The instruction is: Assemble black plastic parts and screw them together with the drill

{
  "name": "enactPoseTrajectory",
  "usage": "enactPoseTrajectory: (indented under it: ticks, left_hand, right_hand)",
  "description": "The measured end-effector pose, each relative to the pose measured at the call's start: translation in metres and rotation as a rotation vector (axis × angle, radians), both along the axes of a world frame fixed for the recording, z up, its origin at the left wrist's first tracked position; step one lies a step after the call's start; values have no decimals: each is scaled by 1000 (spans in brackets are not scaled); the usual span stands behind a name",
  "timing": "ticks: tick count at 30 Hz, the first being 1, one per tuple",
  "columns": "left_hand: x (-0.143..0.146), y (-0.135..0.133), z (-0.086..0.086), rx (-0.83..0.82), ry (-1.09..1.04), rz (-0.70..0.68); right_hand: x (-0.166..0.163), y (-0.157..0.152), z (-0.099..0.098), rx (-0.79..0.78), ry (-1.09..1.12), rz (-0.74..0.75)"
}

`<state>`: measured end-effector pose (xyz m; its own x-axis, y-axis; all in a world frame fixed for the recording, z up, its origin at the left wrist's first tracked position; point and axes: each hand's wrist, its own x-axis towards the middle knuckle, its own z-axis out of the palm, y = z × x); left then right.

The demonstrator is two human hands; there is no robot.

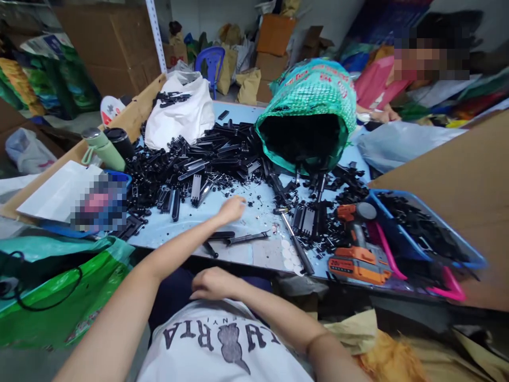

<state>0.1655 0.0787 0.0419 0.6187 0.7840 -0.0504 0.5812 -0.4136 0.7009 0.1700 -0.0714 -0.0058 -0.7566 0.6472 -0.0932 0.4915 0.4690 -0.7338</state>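
My left hand reaches over the blue tabletop, its fingers curled together beside scattered small screws. Whatever may be in those fingers is too small or hidden to make out. At the table's front edge, above my lap, my right hand is palm down with curled fingers, its grip hidden. Between the hands lie a long black plastic part and a shorter black handle piece. To the right rests a hammer with a dark grip. An orange cordless power tool lies farther right.
Black plastic parts heap across the table's back. A green woven sack lies open towards me. A white sack and green bottle stand left. A blue basket of parts is right. Another person sits behind the sack.
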Motion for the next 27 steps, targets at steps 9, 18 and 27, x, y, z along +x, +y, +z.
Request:
enactPoseTrajectory:
  ticks: [9,18,27]
  left_hand:
    - [-4,79,-63,-14,-7,255]
    - [-133,-28,-69,-587,-592,635]
    - [-140,-54,-76,-709,-687,753]
  right_hand:
    - [159,150,-5,317,-390,-789]
    - [130,90,-23,58,273,-837]
    - [121,76,-37,-109,323,-845]
